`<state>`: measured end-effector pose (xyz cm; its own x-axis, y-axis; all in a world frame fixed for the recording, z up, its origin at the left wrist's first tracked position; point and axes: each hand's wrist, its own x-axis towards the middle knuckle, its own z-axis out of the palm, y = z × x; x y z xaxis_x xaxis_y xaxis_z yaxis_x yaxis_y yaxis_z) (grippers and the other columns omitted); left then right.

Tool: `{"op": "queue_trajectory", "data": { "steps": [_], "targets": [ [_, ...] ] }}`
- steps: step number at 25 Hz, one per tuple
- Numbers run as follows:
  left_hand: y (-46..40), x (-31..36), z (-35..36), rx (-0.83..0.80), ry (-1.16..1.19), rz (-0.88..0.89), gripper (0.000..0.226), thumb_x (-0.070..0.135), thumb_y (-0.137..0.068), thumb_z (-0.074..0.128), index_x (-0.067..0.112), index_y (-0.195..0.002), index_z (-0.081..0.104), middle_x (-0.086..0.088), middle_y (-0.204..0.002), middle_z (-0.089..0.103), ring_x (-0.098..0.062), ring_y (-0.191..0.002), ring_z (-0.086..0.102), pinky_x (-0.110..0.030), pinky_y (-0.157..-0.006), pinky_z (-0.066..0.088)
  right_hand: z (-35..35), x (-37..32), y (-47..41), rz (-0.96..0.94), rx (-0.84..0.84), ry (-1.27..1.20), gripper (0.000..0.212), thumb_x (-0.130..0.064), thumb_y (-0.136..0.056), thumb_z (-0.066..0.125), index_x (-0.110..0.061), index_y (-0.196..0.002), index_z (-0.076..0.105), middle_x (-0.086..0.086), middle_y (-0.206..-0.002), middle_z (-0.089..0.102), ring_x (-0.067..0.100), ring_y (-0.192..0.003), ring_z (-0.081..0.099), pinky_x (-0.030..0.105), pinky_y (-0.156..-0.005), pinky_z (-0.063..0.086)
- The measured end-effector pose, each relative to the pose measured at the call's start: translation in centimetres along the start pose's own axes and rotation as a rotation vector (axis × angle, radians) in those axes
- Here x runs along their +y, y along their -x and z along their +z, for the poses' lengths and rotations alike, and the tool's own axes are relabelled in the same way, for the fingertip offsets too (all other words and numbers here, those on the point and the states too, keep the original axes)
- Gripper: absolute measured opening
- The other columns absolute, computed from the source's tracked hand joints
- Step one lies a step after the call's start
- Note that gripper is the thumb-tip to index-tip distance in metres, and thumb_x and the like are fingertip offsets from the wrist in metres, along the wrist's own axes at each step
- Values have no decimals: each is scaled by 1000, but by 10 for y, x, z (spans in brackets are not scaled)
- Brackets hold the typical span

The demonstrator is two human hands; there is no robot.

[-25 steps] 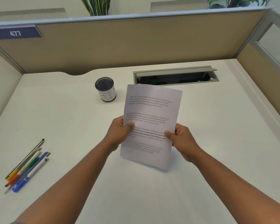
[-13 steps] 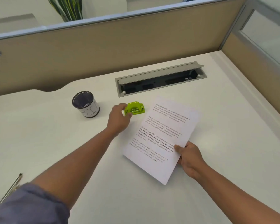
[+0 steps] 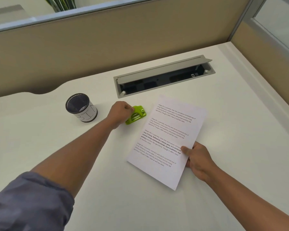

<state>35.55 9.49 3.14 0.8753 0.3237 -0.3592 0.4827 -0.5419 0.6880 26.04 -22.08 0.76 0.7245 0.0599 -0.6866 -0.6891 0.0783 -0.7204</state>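
The printed sheet (image 3: 165, 139) is pinched at its near right edge by the right hand (image 3: 198, 161), thumb on top, low over the tabletop (image 3: 107, 180). Farther left, the green hole punch (image 3: 137, 115) is gripped in the left hand (image 3: 119, 112)'s curled fingers (image 3: 129, 108).

White desk (image 3: 223, 189), tan cubicle partition (image 3: 123, 39), frosted glass panel (image 3: 280, 19), even light.

punch (image 3: 137, 115): lime green, small, on the desk just left of the sheet
sheet (image 3: 167, 139): white, printed text, lying askew
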Motion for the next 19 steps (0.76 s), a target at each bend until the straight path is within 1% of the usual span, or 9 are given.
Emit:
{"op": "queue_trajectory", "data": {
  "steps": [2, 5, 7, 8, 11, 12, 14, 16, 19],
  "targets": [
    [17, -10, -2, 58, 68, -62, 24, 27, -91, 71, 9, -75, 68, -1, -70, 60, -18, -65, 52, -28, -60, 42, -3, -4, 2, -7, -10, 27, 24, 0, -100, 53, -13, -114, 68, 2, -105, 79, 24, -93, 76, 43, -67, 62],
    [56, -30, -6, 138, 158, -151, 31, 27, -86, 74, 13, -62, 59, 0, -59, 54, -17, -55, 46, -25, -53, 35, -10, -10, 9, 8, -58, 80, 26, 1, -100, 53, -12, -118, 67, 6, -110, 77, 28, -97, 75, 46, -74, 62],
    [84, -45, -7, 168, 208, -200, 33, 26, -84, 75, 15, -59, 56, 0, -57, 52, -19, -56, 46, -25, -53, 36, -16, -13, 15, 29, -115, 124, 26, 1, -99, 54, -10, -119, 67, 8, -111, 77, 29, -97, 75, 47, -78, 61],
    [99, -54, -7, 176, 237, -226, 32, 26, -84, 76, 14, -61, 57, -1, -59, 52, -21, -59, 48, -27, -56, 40, -17, -14, 18, 39, -146, 149, 26, 2, -99, 54, -9, -119, 67, 9, -111, 77, 30, -98, 75, 48, -79, 60],
    [141, -78, -1, 164, 362, -310, 25, 24, -84, 76, 10, -69, 61, -8, -67, 57, -22, -67, 54, -45, -71, 59, -21, -12, 27, 74, -221, 220, 28, 5, -98, 54, -6, -121, 66, 11, -113, 76, 32, -101, 73, 49, -87, 58],
    [153, -85, 2, 155, 403, -336, 23, 23, -85, 76, 10, -71, 62, -11, -70, 58, -22, -69, 56, -51, -78, 59, -22, -11, 30, 83, -242, 247, 29, 5, -98, 54, -6, -121, 66, 11, -113, 76, 33, -101, 73, 49, -87, 58],
    [178, -96, 9, 142, 472, -370, 22, 20, -86, 75, 10, -74, 61, -13, -73, 59, -22, -71, 57, -57, -83, 57, -22, -8, 36, 94, -281, 309, 29, 5, -98, 54, -7, -121, 66, 11, -113, 76, 32, -100, 74, 47, -83, 59],
    [199, -103, 17, 134, 527, -389, 21, 18, -86, 74, 9, -76, 58, -13, -75, 58, -23, -71, 57, -56, -81, 58, -23, -5, 40, 101, -312, 359, 28, 5, -99, 54, -8, -121, 66, 10, -114, 76, 31, -100, 74, 45, -80, 60],
    [224, -108, 27, 136, 552, -394, 21, 17, -87, 72, 9, -77, 56, -13, -76, 54, -23, -71, 53, -43, -70, 56, -22, 0, 46, 108, -358, 415, 28, 5, -99, 53, -7, -121, 66, 10, -114, 76, 31, -101, 74, 45, -81, 60]
  ]
}}
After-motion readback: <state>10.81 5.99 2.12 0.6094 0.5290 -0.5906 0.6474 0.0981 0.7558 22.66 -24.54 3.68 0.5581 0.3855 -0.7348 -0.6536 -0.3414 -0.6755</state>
